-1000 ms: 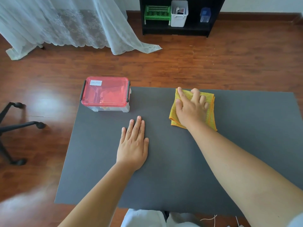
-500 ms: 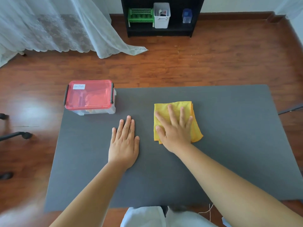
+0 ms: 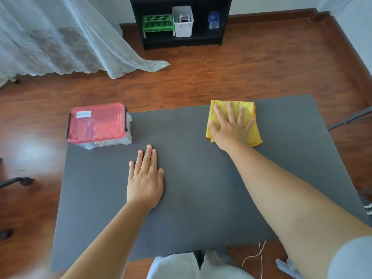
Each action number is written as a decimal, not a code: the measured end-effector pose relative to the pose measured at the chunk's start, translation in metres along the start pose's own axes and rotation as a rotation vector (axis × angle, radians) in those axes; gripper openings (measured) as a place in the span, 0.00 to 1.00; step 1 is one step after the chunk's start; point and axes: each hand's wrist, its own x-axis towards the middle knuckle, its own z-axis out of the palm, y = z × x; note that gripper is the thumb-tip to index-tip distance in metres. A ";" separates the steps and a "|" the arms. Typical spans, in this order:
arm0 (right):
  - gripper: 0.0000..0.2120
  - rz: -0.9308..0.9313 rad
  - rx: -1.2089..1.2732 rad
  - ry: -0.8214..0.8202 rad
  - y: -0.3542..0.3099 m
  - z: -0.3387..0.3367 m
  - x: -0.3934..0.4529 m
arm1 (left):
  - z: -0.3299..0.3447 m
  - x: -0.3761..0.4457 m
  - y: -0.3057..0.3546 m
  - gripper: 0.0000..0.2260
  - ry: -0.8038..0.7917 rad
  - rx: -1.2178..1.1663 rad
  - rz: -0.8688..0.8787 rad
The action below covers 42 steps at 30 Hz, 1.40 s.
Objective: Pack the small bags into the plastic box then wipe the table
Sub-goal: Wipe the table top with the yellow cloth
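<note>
Right hand [image 3: 231, 127] flat on the yellow cloth [image 3: 234, 121], fingers spread.
Unwiped counter [image 3: 201, 198] lies toward you from the cloth; your left hand [image 3: 145, 179] rests open, empty.

The plastic box [image 3: 98, 125] contents blur, perhaps bags, behind its red lid.

A room in a home: reddish wooden floor [image 3: 231, 73], a white lace curtain [image 3: 66, 37] pooling on it at the upper left, and a low black shelf unit [image 3: 181, 40] against the wall at top centre, holding a green basket [image 3: 158, 23] and a white bin [image 3: 182, 22].
</note>
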 end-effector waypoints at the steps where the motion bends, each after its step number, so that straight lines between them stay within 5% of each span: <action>1: 0.28 0.044 0.012 0.007 0.012 -0.002 -0.003 | 0.000 0.000 0.000 0.26 -0.002 0.000 0.002; 8: 0.27 0.257 0.050 -0.017 0.071 0.004 -0.071 | -0.001 -0.001 0.002 0.26 -0.029 0.015 0.063; 16: 0.27 -0.116 -0.015 0.012 0.000 0.047 -0.170 | 0.006 0.001 0.037 0.26 -0.056 0.024 0.228; 23: 0.25 -0.272 -0.033 -0.030 -0.051 0.033 -0.097 | 0.007 -0.001 0.037 0.25 0.024 -0.054 0.023; 33: 0.25 0.042 -0.005 -0.008 0.087 0.006 -0.075 | 0.006 -0.003 0.044 0.26 -0.033 0.029 0.060; 42: 0.26 -0.303 -0.081 -0.001 0.073 0.034 -0.158 | 0.016 -0.007 0.077 0.27 -0.039 0.037 0.062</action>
